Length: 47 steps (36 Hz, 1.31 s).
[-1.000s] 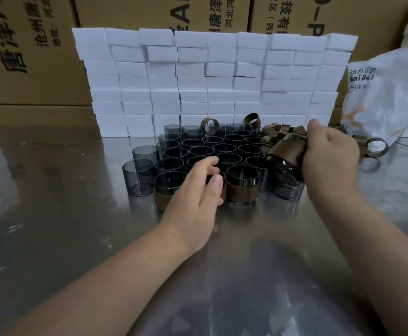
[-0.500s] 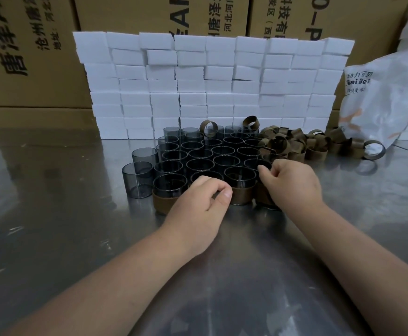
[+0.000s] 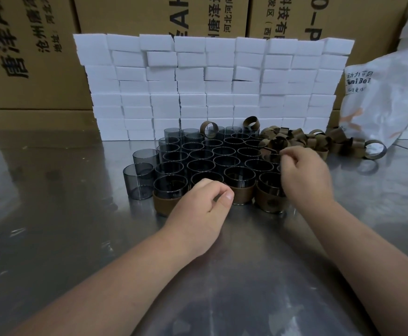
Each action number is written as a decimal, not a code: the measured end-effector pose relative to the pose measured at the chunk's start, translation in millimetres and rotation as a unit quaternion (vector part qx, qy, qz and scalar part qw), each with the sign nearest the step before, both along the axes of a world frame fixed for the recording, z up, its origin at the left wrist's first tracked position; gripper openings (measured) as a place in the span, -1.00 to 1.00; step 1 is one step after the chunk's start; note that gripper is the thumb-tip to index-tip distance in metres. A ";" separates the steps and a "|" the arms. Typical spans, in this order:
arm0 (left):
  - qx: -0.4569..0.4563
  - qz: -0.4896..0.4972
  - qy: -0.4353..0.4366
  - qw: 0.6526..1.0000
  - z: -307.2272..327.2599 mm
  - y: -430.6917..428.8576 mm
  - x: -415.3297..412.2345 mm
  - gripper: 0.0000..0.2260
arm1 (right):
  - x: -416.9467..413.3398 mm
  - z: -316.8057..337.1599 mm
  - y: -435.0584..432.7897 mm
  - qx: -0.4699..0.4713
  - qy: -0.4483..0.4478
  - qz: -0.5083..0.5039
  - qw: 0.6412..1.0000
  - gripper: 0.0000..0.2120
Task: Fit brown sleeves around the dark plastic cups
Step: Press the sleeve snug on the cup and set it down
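Note:
Several dark see-through cups stand packed together on the steel table. The front row wears brown sleeves: one cup on the left, one in the middle, one on the right. My left hand rests on the table before the front row, fingers loosely curled, hiding part of another cup. My right hand hovers above the right sleeved cup with its fingers curled and blurred near a bare cup's rim; whether it holds anything is unclear. A heap of loose brown sleeves lies behind it.
Two loose sleeves stand on the rear cups, and one ring lies at the far right. A wall of white foam blocks rises behind the cups, before cardboard boxes. A white plastic bag sits at the right.
My right hand brought a sleeved cup down, set it at the right end of the front row, let go and lifted toward the back. My left hand barely moved.

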<state>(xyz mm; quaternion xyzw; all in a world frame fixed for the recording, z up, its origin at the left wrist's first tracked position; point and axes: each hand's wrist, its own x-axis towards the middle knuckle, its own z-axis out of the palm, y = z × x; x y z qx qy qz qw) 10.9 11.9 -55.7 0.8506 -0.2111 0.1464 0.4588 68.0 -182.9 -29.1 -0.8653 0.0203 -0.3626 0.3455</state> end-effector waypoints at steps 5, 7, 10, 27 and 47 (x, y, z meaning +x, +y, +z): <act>0.004 -0.001 -0.001 1.000 0.1 0.0 0.3 -0.82 | 4.2 7.5 -16.1 0.010 0.148 -0.075 0.986 -0.59; 0.003 -0.001 -0.001 1.000 -0.4 0.6 0.5 -0.82 | 4.6 8.3 -16.1 -0.015 0.210 -0.077 0.975 -0.58; 0.002 0.002 -0.001 1.000 -0.7 1.7 1.3 -0.82 | 6.5 8.8 -15.8 -0.054 0.255 -0.084 0.962 -0.62; 0.010 0.010 -0.005 1.000 0.6 0.5 1.5 -0.86 | 5.0 14.0 -18.9 -0.006 0.022 -0.123 0.992 -0.67; -0.070 -0.009 -0.069 0.995 4.5 -5.0 -0.3 -0.17 | -45.3 2.0 46.4 0.130 -0.141 0.326 0.926 -0.88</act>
